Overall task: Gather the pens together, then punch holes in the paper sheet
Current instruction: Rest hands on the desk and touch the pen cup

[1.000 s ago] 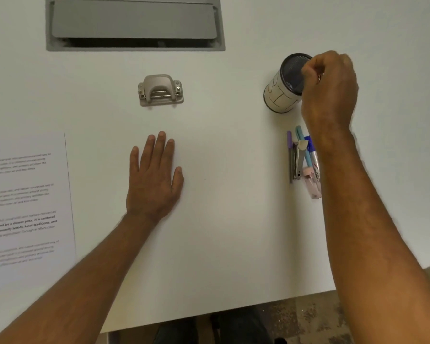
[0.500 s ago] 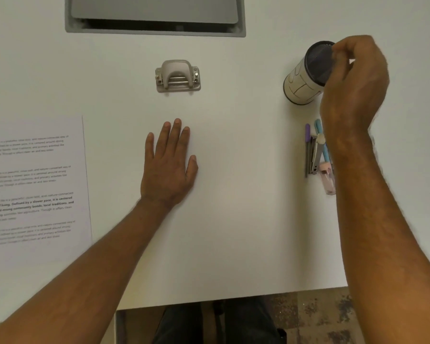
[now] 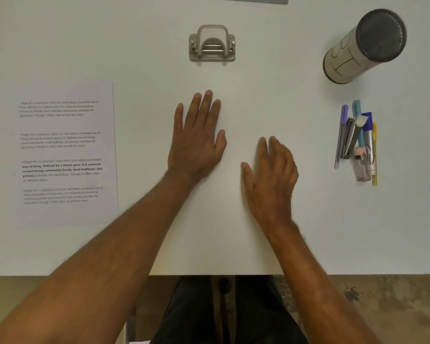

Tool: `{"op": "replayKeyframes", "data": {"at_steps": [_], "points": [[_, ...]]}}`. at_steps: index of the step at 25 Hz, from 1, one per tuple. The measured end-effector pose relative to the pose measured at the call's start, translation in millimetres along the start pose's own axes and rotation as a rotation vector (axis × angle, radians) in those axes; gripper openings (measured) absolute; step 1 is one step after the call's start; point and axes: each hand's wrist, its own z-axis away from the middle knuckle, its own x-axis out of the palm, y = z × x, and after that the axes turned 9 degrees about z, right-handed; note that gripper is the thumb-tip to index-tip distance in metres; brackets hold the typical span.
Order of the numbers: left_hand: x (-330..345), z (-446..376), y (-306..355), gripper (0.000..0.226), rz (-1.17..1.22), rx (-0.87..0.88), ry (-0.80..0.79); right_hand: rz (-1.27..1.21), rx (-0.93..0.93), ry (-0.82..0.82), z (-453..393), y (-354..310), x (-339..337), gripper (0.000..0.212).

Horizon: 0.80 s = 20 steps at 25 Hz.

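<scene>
A white worktop (image 3: 233, 239) fills the view, its near edge above a patch of floor. The sheet (image 3: 65, 152), printed with paragraphs of text, lies flat at the left, well apart from everything else. The left hand (image 3: 196, 142) rests palm down in the middle, fingers (image 3: 204, 105) straight and close together, holding nothing. The right hand (image 3: 271, 177) is just beside it to the right, nearer, fingers loosely apart and slightly blurred, also empty. A cup (image 3: 363, 45) with a dark mesh mouth stands at the far right. The punch (image 3: 212, 44) sits at the far middle, beyond the left hand. The pens (image 3: 355, 140) lie bunched side by side at the right, nearer than the cup, mixed with a stapler (image 3: 351, 140) and a small pink item.
</scene>
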Motion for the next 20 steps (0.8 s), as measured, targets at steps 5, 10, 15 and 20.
{"op": "replayKeyframes", "data": {"at_steps": [5, 10, 15, 20], "points": [[1.7, -0.6, -2.2, 0.065, -0.009, 0.005, -0.007, 0.144, -0.034, -0.066, 15.2, -13.7, 10.5, 0.073], [1.2, -1.1, -1.9, 0.066, -0.010, 0.001, -0.019, 0.186, -0.063, -0.042, 13.5, -12.8, 15.6, 0.070], [0.9, -1.4, -2.1, 0.066, -0.010, -0.003, -0.027, 0.208, -0.096, -0.043, 15.5, -9.2, 17.7, 0.069], [1.9, -1.8, -1.8, 0.066, -0.018, -0.005, -0.033, 0.179, -0.151, -0.051, 24.8, -7.6, 22.5, 0.075]]}}
